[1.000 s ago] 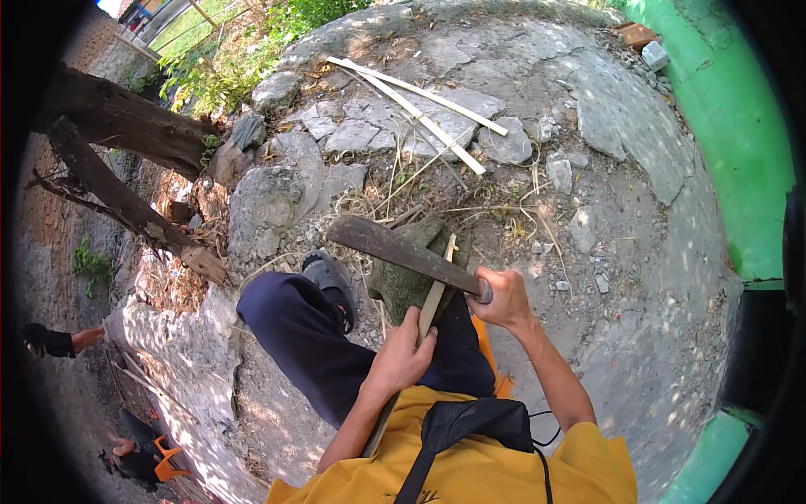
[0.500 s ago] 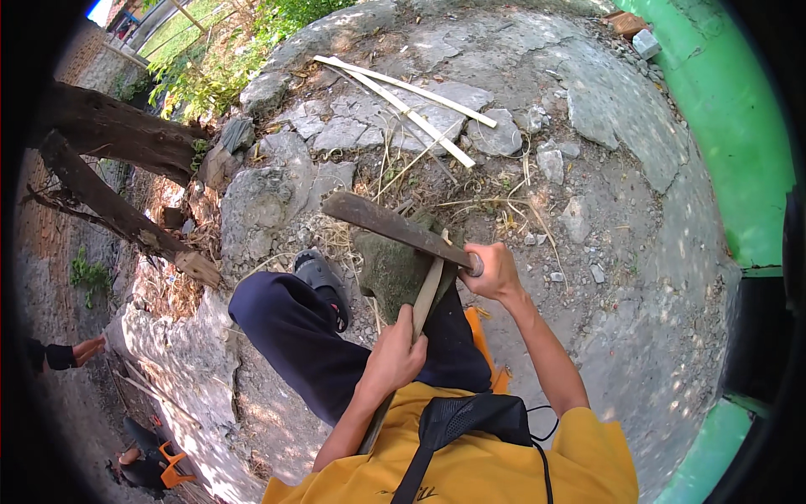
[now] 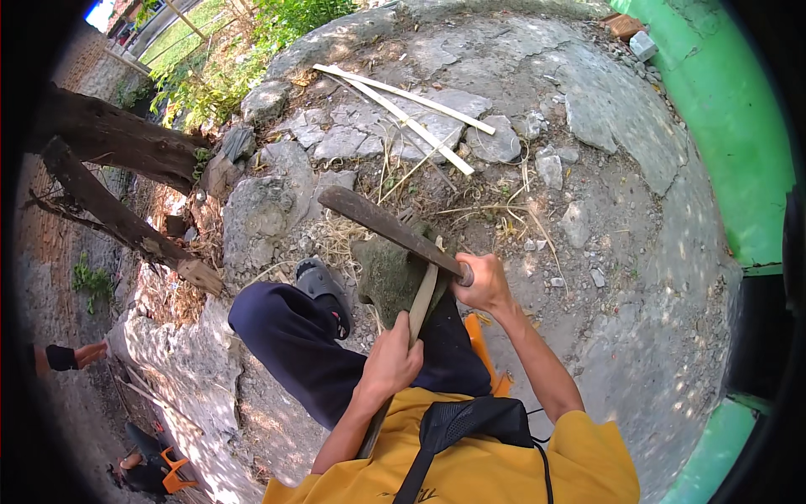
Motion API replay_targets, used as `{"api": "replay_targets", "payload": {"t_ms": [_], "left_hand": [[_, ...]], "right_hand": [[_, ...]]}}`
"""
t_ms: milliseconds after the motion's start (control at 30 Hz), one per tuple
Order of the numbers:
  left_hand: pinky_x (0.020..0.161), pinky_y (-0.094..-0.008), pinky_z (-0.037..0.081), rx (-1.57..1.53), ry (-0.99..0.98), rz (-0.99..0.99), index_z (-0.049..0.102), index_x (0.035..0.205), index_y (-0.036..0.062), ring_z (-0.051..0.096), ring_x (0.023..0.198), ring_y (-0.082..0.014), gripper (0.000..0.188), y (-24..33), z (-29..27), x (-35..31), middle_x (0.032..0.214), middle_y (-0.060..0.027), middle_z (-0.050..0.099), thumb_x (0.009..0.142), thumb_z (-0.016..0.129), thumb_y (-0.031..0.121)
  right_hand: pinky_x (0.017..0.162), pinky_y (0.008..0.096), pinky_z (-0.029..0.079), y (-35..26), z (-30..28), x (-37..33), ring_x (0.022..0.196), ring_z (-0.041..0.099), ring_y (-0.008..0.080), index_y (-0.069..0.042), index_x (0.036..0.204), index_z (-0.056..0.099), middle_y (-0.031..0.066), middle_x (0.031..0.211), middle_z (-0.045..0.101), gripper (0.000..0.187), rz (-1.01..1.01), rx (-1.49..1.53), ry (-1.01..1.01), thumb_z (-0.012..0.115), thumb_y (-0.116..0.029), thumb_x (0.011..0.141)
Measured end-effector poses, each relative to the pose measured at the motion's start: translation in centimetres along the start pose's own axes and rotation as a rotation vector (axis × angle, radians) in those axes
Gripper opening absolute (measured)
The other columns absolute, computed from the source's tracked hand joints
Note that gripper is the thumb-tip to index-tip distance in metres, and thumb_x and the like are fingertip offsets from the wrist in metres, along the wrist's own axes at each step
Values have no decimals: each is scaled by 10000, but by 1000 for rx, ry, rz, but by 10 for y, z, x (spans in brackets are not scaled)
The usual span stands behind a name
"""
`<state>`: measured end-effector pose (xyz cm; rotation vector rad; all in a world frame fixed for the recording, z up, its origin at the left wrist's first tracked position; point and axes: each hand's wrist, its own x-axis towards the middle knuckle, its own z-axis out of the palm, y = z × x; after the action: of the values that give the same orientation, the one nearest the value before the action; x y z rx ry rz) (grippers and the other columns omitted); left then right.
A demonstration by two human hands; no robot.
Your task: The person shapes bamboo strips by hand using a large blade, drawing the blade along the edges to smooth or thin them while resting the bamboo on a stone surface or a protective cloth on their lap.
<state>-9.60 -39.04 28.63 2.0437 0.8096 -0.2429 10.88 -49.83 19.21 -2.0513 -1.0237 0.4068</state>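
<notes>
My right hand (image 3: pixel 483 283) is wrapped round the handle end of a machete (image 3: pixel 386 228), whose long dark blade points to the far left. Under the blade, crossing it near the handle, lies a flat bamboo strip (image 3: pixel 424 301). My left hand (image 3: pixel 393 359) grips that strip, and its near end runs back beneath my left forearm. A mossy dark green cloth or pad (image 3: pixel 388 280) sits over my right knee, below the blade and strip. Whether the blade's edge bites into the strip is hard to see.
Two pale bamboo strips (image 3: pixel 403 109) lie on the cracked concrete ahead. Dark logs (image 3: pixel 126 134) lean in from the left. A green wall (image 3: pixel 722 109) bounds the right. Another person's hand (image 3: pixel 89 354) shows at the left edge. An orange stool (image 3: pixel 478 340) is beneath me.
My right hand and the machete have shifted slightly toward the left and nearer to me. The left hand stays on the strip, a little lower.
</notes>
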Motion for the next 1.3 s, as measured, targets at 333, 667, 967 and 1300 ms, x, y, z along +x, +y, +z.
{"api": "replay_targets", "payload": {"t_ms": [333,667,967,1300], "left_hand": [[772,-550,467,-88,-29,30,491,1100,-46,577,885,-560,254,-9,-3,-1,864,-345,597,902,546,103],[838,-522,475,-267,-77,41,512,1150,-57,588,922,-538,312,-22,4,0,927,-331,608,907,535,138],[598,-330,441,-342,-24,58,482,944,15,508,651,-147,90,-14,3,1,720,-42,482,887,533,63],[869,-544,477,-195,-78,-52,540,1136,-62,604,1021,-550,303,-7,-2,-3,954,-354,631,900,550,128]], "right_hand": [[607,457,544,6,2,14,677,681,394,-92,828,679,172,685,661,216,-32,-16,-15,765,-220,677],[591,473,544,13,3,19,642,664,406,-76,777,676,150,639,651,208,-50,1,-5,760,-215,648],[688,440,582,11,-1,15,697,707,385,-40,910,756,205,729,700,307,-74,-15,-87,766,-211,655],[705,465,578,6,-4,21,739,702,405,-88,923,758,204,748,706,306,-45,-6,-54,781,-254,666]]}}
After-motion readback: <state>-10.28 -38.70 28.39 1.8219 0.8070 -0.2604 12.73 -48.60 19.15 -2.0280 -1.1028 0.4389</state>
